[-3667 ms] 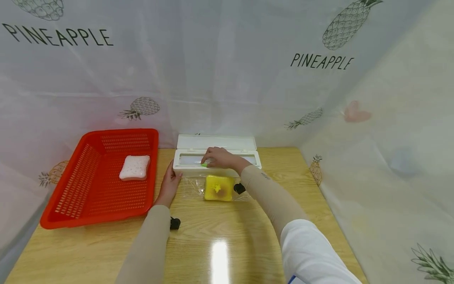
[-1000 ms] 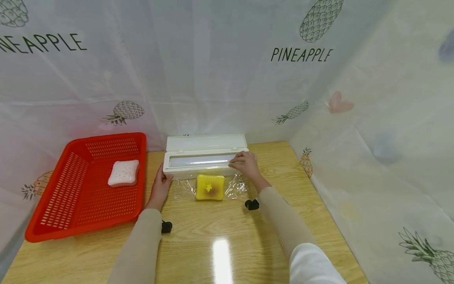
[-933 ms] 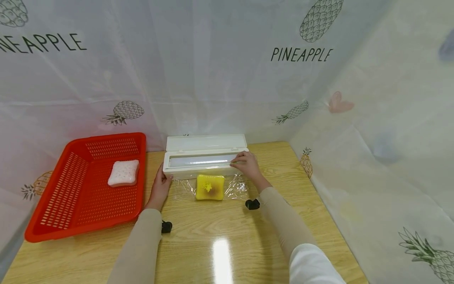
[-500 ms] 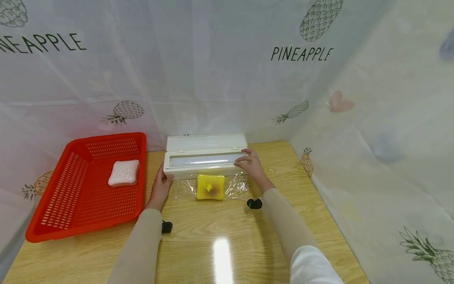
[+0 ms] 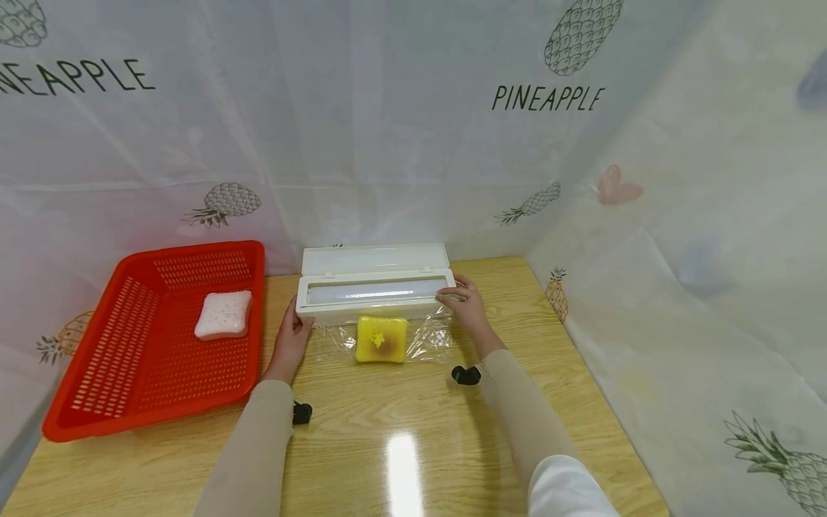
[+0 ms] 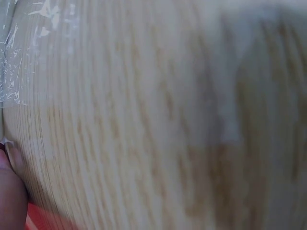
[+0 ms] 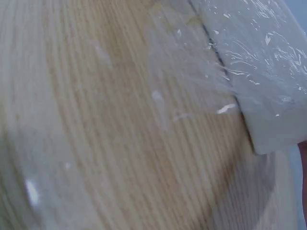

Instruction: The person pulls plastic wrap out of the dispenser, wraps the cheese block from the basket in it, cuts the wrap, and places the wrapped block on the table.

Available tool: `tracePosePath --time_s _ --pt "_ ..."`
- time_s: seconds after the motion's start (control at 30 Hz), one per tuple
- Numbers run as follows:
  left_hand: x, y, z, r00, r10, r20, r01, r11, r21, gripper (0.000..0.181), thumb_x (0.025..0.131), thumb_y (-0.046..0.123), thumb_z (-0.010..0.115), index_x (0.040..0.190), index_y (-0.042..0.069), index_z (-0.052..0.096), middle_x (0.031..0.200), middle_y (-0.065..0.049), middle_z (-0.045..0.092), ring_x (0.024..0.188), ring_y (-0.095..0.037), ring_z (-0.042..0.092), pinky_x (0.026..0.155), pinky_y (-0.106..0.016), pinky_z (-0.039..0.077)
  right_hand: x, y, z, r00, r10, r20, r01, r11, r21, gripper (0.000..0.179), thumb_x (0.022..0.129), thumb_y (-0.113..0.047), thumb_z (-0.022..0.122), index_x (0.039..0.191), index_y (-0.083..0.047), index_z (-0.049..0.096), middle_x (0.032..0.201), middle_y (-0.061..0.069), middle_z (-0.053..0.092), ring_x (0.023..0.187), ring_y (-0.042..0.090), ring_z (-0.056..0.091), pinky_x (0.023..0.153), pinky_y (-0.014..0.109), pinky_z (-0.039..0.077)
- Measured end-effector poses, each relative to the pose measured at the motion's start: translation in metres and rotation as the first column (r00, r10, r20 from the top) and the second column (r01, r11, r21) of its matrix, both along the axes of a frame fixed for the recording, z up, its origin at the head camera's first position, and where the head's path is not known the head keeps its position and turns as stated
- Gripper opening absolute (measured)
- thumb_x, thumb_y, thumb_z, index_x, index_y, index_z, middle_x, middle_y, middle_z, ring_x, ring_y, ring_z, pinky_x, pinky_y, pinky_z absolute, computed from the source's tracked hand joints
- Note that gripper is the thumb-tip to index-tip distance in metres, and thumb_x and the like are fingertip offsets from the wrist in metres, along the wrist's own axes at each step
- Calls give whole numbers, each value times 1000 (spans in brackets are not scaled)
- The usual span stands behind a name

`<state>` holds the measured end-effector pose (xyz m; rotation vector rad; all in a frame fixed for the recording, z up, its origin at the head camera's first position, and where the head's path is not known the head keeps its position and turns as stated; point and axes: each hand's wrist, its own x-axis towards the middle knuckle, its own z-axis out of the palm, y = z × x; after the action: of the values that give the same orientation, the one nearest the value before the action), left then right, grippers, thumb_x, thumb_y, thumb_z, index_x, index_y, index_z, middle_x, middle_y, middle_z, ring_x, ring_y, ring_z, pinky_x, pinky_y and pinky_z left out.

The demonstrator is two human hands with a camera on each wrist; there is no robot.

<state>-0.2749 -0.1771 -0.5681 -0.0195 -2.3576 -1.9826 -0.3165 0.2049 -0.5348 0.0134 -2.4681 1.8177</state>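
A white cling film dispenser [image 5: 377,309] lies at the back of the table with its lid [image 5: 376,259] raised and the film roll [image 5: 371,291] showing inside. My left hand [image 5: 292,345] grips its left end, thumb at the front. At its right end, my right hand [image 5: 468,307] holds the corner, some fingertips on the top front edge and others by the side. Clear film [image 7: 192,72] hangs from the front onto the table. A yellow toast-shaped sponge [image 5: 381,339] lies at the film in front of the dispenser. The slide cutter is not clearly visible now.
A red perforated basket [image 5: 155,402] stands on the left, holding a white speckled bread-shaped sponge [image 5: 223,314]. A pineapple-print sheet [image 5: 388,143] hangs close behind the dispenser. The wooden table [image 5: 362,445] extends toward me.
My right hand has slid along the dispenser's front edge from near its middle to the right end; the green cutter earlier seen under it no longer shows. My left hand stays at the left end.
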Motion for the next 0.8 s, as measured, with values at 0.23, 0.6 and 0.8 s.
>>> tracePosePath --time_s 0.23,0.6,0.8 --pt "9 3 23 998 -28 47 25 997 66 67 101 1 46 157 10 10 150 -26 32 135 -35 33 113 -48 23 4 4 9 999 25 33 -23 999 -48 25 89 -15 74 103 5 72 151 8 35 140 34 28 111 51 29" --pt "-1 -1 -1 1000 -5 10 5 1000 -1 68 102 8 48 158 18 10 150 -23 34 134 -32 35 112 -48 26 5 19 2 999 26 24 -21 978 -207 21 90 -7 70 104 8 70 147 14 44 137 31 37 101 33 43" --pt "-1 -2 -1 1000 0 9 0 1000 -20 68 102 10 48 158 19 10 153 -20 31 137 -32 31 113 -48 24 -1 20 -7 999 38 10 -35 982 -184 28 91 -13 70 109 8 68 146 9 45 137 29 35 105 39 39"
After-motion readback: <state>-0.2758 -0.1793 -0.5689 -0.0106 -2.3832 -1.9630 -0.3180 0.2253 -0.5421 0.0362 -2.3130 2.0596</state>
